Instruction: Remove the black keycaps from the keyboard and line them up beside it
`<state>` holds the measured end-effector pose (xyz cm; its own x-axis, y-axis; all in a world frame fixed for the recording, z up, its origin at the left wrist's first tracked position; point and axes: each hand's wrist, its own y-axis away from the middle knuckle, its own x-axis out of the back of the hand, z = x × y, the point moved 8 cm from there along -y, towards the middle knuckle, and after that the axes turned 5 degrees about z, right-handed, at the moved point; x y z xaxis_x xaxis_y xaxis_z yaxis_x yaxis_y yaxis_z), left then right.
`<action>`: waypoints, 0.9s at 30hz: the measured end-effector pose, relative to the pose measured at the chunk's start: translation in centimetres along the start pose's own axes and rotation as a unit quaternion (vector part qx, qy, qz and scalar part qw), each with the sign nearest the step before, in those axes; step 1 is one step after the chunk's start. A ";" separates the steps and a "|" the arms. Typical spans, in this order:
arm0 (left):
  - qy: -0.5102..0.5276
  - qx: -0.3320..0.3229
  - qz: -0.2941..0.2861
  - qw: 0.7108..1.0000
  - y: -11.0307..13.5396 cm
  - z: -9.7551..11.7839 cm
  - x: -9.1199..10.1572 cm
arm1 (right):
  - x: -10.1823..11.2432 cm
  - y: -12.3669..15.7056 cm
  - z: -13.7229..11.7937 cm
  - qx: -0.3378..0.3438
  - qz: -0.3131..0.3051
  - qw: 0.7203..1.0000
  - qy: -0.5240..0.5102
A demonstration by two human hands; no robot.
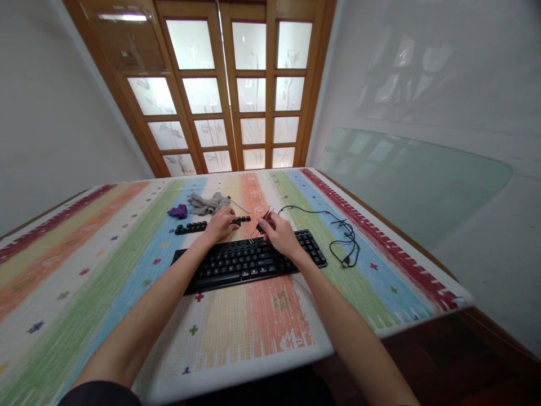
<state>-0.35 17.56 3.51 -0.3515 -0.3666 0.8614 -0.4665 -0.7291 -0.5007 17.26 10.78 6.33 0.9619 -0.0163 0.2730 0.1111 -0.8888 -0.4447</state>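
Over striped surface [253,327], at keyboard's [249,262] far edge: right hand [279,234] pinching wire puller [267,214]; left hand [220,224] on loose keycaps [192,227], grip unclear; pull straight.

Grey cloth [205,203], purple rag [178,211], striped mat [105,265]

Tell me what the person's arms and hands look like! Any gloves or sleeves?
No gloves: the left hand and right hand are bare, with no rings or watch visible. Both forearms are bare too. Only a dark sleeve edge shows high on the left arm, at the picture's bottom.
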 end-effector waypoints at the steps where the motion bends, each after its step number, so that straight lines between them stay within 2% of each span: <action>1: -0.001 0.001 -0.003 1.000 0.0 -0.1 0.0 | 0.0 0.0 0.0 -0.001 -0.001 1.000 0.000; 16: 0.013 0.005 -0.008 1.000 -0.3 0.3 0.0 | -0.3 0.1 0.1 0.007 -0.009 1.000 -0.001; 27: 0.000 0.024 0.012 1.000 0.1 -0.2 0.6 | -0.3 0.1 0.0 0.014 -0.011 1.000 0.009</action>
<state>-0.75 17.34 3.95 -0.3625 -0.3838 0.8493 -0.4194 -0.7466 -0.5164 16.96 10.70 6.20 0.9547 -0.0050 0.2976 0.1392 -0.8763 -0.4613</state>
